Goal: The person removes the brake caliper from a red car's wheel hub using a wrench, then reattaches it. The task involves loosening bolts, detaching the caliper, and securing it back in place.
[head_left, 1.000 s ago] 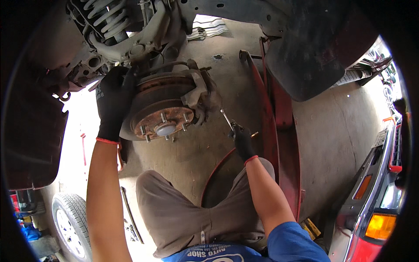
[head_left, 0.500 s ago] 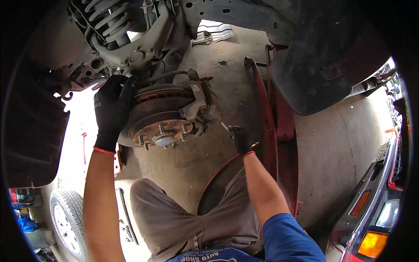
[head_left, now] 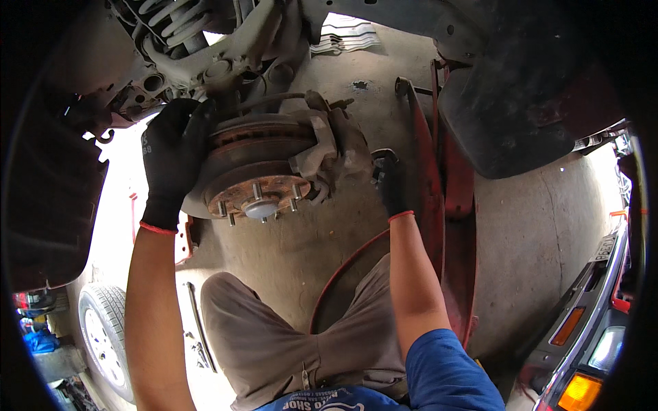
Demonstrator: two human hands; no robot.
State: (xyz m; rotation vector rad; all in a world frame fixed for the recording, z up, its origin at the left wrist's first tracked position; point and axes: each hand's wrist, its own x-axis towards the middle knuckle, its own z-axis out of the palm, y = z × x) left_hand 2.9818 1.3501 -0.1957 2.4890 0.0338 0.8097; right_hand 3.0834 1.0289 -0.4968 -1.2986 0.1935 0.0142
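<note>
Brake rotor (head_left: 257,161) sits at the centre-left of the view, mounted on a raised vehicle's hub beneath the coil spring (head_left: 171,24). Its edge is rust-brown and grooved, and the hub face (head_left: 260,198) is rusted, ringed by wheel studs around a pale centre cap. A dull grey brake caliper (head_left: 325,147) straddles the rotor's right edge, with a rubber hose arching above it.

Left hand (head_left: 171,154), in a black glove with a red cuff, is wrapped over the rotor's left rim, fingers curled around the far edge. Right hand (head_left: 392,185), gloved alike, is just right of the caliper and closed around a small dark tool (head_left: 378,168); what kind of tool cannot be told. The hand partly overlaps the red frame member (head_left: 428,178) running from far to near on the right.

A red hose (head_left: 343,270) curves across the concrete floor (head_left: 528,233) past the person's knee. A loose wheel (head_left: 103,335) lies at near left; a car's tail lamp (head_left: 582,390) shows at near right.

Compared with one second ago, the right hand has risen from a lower position well apart from the caliper to just beside it, and the thin tool shaft visible then is mostly hidden. The left hand remains on the rotor's left rim.
</note>
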